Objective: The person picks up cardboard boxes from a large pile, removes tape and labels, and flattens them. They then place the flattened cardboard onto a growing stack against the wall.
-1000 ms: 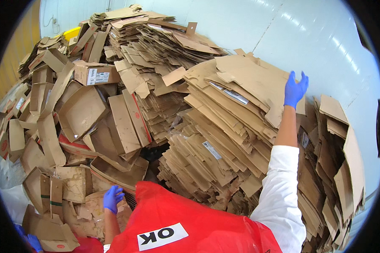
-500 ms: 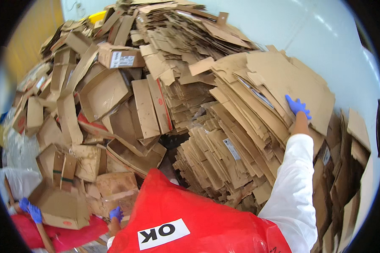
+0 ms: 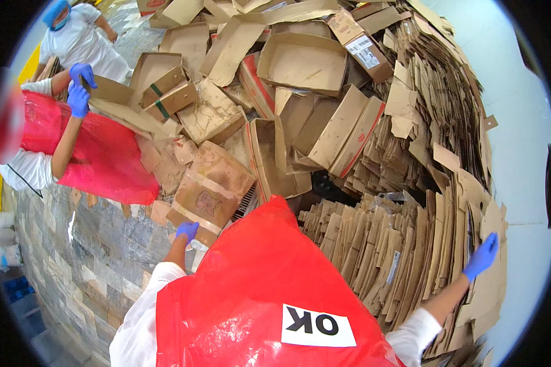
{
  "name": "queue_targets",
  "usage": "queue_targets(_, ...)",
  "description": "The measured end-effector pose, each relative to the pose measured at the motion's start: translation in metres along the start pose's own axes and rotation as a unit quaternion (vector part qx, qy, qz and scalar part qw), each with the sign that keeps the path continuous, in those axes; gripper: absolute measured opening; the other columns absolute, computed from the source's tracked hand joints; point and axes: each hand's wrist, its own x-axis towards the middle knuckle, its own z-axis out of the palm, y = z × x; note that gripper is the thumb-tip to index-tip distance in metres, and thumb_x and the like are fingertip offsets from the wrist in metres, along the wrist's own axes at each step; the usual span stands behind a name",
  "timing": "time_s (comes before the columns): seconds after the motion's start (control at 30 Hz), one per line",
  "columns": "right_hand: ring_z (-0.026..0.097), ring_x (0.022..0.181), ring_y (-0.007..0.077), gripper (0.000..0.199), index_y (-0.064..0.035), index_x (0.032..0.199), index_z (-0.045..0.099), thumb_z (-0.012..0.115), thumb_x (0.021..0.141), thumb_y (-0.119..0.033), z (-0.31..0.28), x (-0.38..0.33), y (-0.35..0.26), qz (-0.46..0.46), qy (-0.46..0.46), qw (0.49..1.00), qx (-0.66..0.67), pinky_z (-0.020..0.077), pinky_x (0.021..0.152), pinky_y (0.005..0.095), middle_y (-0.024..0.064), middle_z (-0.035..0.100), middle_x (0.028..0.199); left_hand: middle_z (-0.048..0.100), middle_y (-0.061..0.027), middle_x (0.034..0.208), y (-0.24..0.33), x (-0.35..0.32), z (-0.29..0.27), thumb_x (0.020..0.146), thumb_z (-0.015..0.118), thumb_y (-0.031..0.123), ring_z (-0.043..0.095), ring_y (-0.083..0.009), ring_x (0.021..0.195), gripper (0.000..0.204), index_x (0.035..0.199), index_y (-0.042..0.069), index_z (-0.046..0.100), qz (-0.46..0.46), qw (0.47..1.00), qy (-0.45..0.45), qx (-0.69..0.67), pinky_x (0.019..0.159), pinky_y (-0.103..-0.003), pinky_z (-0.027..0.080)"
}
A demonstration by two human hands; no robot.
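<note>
My left hand, in a blue glove, is at the near edge of a brown cardboard box with a printed figure and tape, its fingers closed on that edge. My right hand, also gloved, is stretched out at the right against flattened cardboard sheets, holding nothing that I can see. Between my arms, a red plastic apron with a white label covers my front. Beyond it stands a dense stack of flattened cardboard.
Open cardboard trays pile up ahead. At left, a co-worker in a red apron has gloved hands at another box. Another person stands farther back. A pale wall borders the right; tiled floor lies left.
My view has swung left. My left hand has come to the printed box's edge. My right hand's spread fingers have drawn together at the sheets. The co-worker has shifted with a box.
</note>
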Motion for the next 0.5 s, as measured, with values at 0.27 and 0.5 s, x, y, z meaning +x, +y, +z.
queue_targets(0.27, 0.069, 0.100, 0.0245, 0.036, 0.0036, 0.117, 0.070, 0.063, 0.099, -0.027, 0.160, -0.338, -0.119, 0.056, -0.470, 0.869, 0.143, 0.0519, 0.092, 0.0383, 0.0140, 0.075, 0.109, 0.070, -0.0273, 0.110, 0.049, 0.032, -0.017, 0.094, 0.049, 0.053, 0.068, -0.0417, 0.103, 0.059, 0.106, 0.002, 0.075, 0.071, 0.995, 0.016, -0.065, 0.092, -0.048, 0.051)
queue_targets(0.5, 0.070, 0.094, 0.0424, 0.048, -0.0035, 0.107, 0.072, 0.054, 0.097, -0.046, 0.143, -0.580, 0.025, -0.054, -0.789, 0.601, -0.116, 0.0542, 0.084, 0.0499, 0.0245, 0.072, 0.104, 0.067, -0.0263, 0.121, 0.005, 0.032, -0.049, 0.096, 0.045, 0.056, 0.064, -0.0420, 0.114, 0.066, 0.111, -0.002, 0.073, 0.048, 0.995, -0.026, 0.086, 0.101, -0.048, 0.048)
